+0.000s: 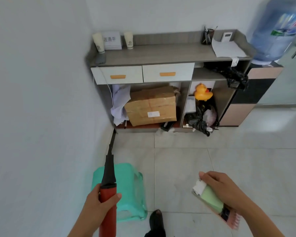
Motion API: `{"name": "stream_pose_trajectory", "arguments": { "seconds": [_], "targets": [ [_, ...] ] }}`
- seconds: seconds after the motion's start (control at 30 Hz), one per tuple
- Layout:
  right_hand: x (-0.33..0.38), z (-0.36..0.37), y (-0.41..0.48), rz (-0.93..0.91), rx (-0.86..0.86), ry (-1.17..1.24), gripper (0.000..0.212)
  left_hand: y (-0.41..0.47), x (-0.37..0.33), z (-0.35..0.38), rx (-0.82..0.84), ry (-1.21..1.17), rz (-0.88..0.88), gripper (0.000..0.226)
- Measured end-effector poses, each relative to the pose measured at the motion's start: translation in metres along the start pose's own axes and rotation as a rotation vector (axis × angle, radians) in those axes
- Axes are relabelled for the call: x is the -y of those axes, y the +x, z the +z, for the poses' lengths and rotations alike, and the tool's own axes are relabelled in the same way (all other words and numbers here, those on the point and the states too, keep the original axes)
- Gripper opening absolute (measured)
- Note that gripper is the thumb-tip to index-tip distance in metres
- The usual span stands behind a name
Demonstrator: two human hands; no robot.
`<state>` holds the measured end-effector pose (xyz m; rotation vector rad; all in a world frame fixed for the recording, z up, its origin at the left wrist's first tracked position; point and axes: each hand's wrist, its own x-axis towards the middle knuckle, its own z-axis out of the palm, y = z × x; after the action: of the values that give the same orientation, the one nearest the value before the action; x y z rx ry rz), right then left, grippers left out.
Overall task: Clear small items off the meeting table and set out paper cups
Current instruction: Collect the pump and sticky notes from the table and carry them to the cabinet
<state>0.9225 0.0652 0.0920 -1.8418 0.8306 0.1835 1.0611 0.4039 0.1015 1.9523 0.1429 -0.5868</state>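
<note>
My left hand (99, 200) grips a red and black hand pump (108, 189) by its red barrel, the black end pointing toward the wall corner. My right hand (224, 189) holds a bundle of small items (212, 199): a light green piece, a white paper scrap and a pink flat pack underneath. Ahead stands a grey sideboard (161, 53). Two stacks of paper cups (98, 42) (128, 40) stand at the left end of its top, either side of a white name card (111, 40).
A green plastic stool (126, 190) stands on the tiled floor below my left hand. The sideboard's open shelves hold a cardboard box (151, 105), a yellow rubber duck (202, 93) and black bags. Papers (227, 48) and a pen holder (207, 36) sit on its right end. A water dispenser (273, 31) stands at right.
</note>
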Motion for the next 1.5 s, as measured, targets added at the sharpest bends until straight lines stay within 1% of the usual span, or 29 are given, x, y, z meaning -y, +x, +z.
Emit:
{"name": "stream_pose_trajectory", "arguments": {
  "seconds": [0.1,0.2,0.3,0.37,0.47,0.57,0.67,0.77,0.87,1.0,1.1,1.2,1.27,1.33,1.43,1.5],
  "targets": [
    [0.042,-0.029,0.056,0.007,-0.044,0.028,0.043,0.071,-0.069,0.015,0.036,-0.008,0.055,0.029],
    [0.071,-0.059,0.107,0.001,-0.096,0.045,0.042,0.132,-0.131,0.041,0.110,0.039,0.104,0.027],
    [0.089,-0.081,0.159,0.023,-0.115,0.072,0.044,0.190,-0.179,0.069,0.179,0.047,0.132,0.028],
    [0.097,-0.095,0.203,0.049,-0.113,0.057,0.044,0.230,-0.201,0.087,0.190,0.058,0.121,0.029],
    [0.111,-0.120,0.279,0.046,-0.083,0.050,0.044,0.287,-0.227,0.113,0.162,0.051,0.079,0.030],
    [0.135,-0.152,0.358,0.038,-0.061,0.064,0.043,0.339,-0.258,0.131,0.084,0.040,0.050,0.030],
    [0.181,-0.182,0.428,-0.001,-0.053,0.026,0.047,0.384,-0.308,0.142,0.027,0.015,0.057,0.032],
    [0.231,-0.205,0.498,-0.063,-0.005,-0.046,0.048,0.429,-0.349,0.151,-0.023,-0.010,0.091,0.029],
    [0.278,-0.212,0.549,-0.125,0.039,-0.062,0.047,0.464,-0.379,0.158,-0.039,-0.071,0.102,0.027],
    [0.324,-0.213,0.614,-0.149,0.055,-0.054,0.048,0.523,-0.413,0.167,-0.005,-0.105,0.088,0.028],
    [0.346,-0.209,0.653,-0.139,0.066,0.017,0.040,0.578,-0.441,0.167,0.024,-0.131,0.100,0.025],
    [0.369,-0.204,0.686,-0.081,0.066,0.059,0.041,0.640,-0.478,0.160,0.098,-0.165,0.126,0.020],
    [0.387,-0.202,0.708,-0.032,0.045,0.080,0.042,0.684,-0.508,0.154,0.147,-0.170,0.142,0.025],
    [0.405,-0.198,0.728,0.009,0.018,0.103,0.036,0.730,-0.539,0.149,0.177,-0.135,0.204,0.033],
    [0.428,-0.191,0.754,0.045,-0.003,0.168,0.017,0.799,-0.587,0.150,0.228,-0.056,0.353,0.033],
    [0.437,-0.188,0.768,0.073,-0.005,0.221,0.011,0.837,-0.613,0.159,0.235,-0.010,0.420,0.037]
  ]
}}
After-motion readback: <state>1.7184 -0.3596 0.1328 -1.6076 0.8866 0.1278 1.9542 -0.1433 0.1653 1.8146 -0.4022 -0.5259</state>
